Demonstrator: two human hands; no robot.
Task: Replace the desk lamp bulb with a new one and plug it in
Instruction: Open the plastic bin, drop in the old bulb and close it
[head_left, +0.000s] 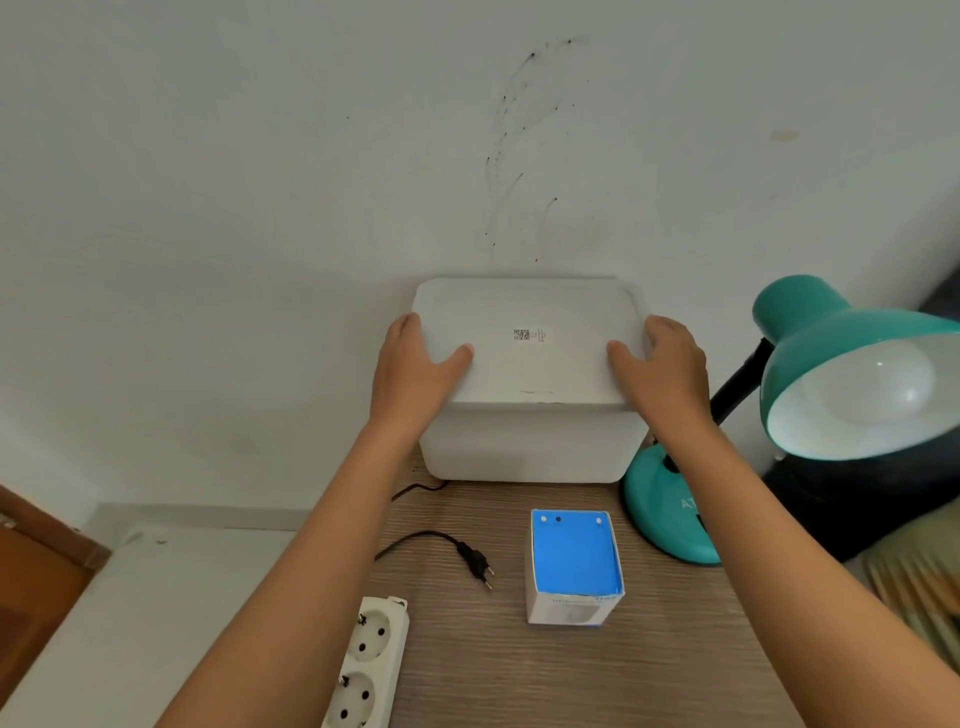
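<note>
A teal desk lamp (841, 332) stands at the right, its shade tilted toward me with a white bulb (872, 384) inside. Its black plug (478, 564) lies loose on the wooden desk (649, 670), near a white power strip (371, 665) at the front left edge. A blue-topped bulb box (574, 564) stands upright mid-desk. My left hand (415, 364) and my right hand (662, 364) grip the two sides of the lid of a white storage box (530, 364) against the wall.
The white wall rises right behind the storage box. A dark object (883, 499) sits behind the lamp at the right. Left of the desk lie a white surface (156, 613) and brown wood (36, 577).
</note>
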